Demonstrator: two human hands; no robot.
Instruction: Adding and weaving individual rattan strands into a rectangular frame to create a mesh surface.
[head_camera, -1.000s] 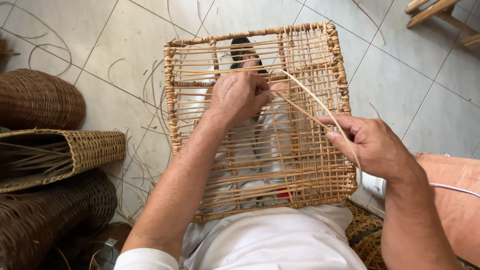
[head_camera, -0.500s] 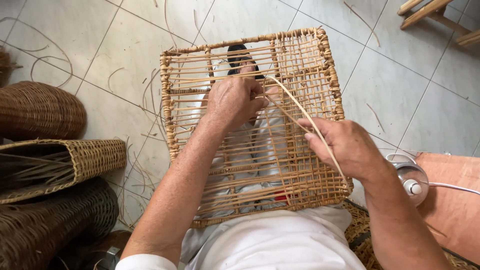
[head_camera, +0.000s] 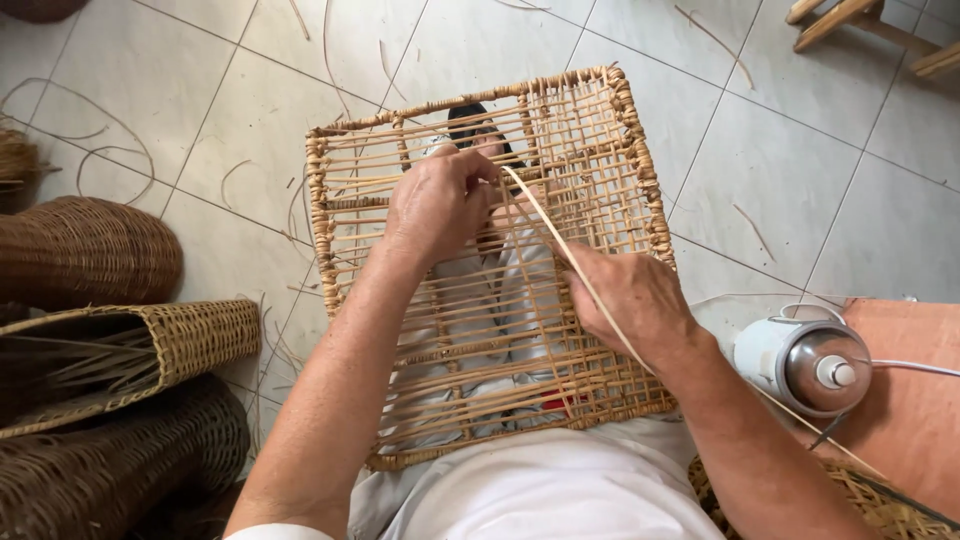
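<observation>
The wicker panel (head_camera: 490, 270) rests on the lap. Left hand (head_camera: 435, 205) pinches the cane strip (head_camera: 575, 270) at 12 o'clock; right hand (head_camera: 630, 300) grips it lower. Pulled hard, it may kink or snap.

Single head-worn view, looking steeply down over the lap.

The camera sits close above the wicker panel (head_camera: 490, 270) resting on the person's lap, facing down and forward to the tiled floor (head_camera: 800, 180); both forearms enter from the bottom edge, woven baskets (head_camera: 90, 250) filling the left edge.
</observation>
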